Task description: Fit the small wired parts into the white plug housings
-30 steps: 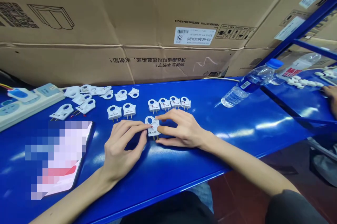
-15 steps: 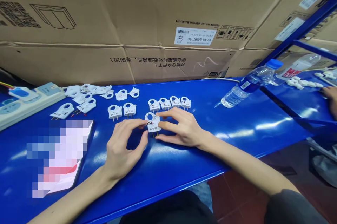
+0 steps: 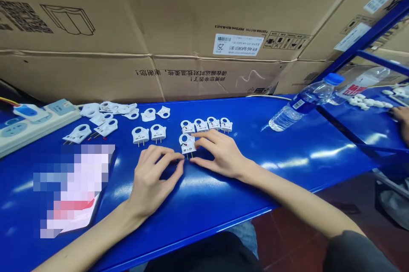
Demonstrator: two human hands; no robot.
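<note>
A white plug (image 3: pixel 187 143) with a round hole and two metal pins lies on the blue table (image 3: pixel 287 152), just below a row of several like plugs (image 3: pixel 207 124). My right hand (image 3: pixel 220 154) pinches that plug, forefinger along its top edge and thumb below the pins. My left hand (image 3: pixel 153 178) rests on the table to its left. Its forefinger and thumb are pressed together at a tiny dark red bit beside the pins, too small to name.
Two more plugs (image 3: pixel 148 134) and a heap of white plug shells (image 3: pixel 102 116) lie to the left, beside a power strip (image 3: pixel 32 120). A blurred flat item (image 3: pixel 73 186) lies near the front left. A water bottle (image 3: pixel 303 100) lies on its side at the right. Cardboard boxes (image 3: pixel 159 29) wall the back. Another person's hand (image 3: pixel 402 120) shows at the far right.
The plug has slid away from me toward the row, under my right hand. My left fingers have come off the plug body and now pinch just beside its pins.
</note>
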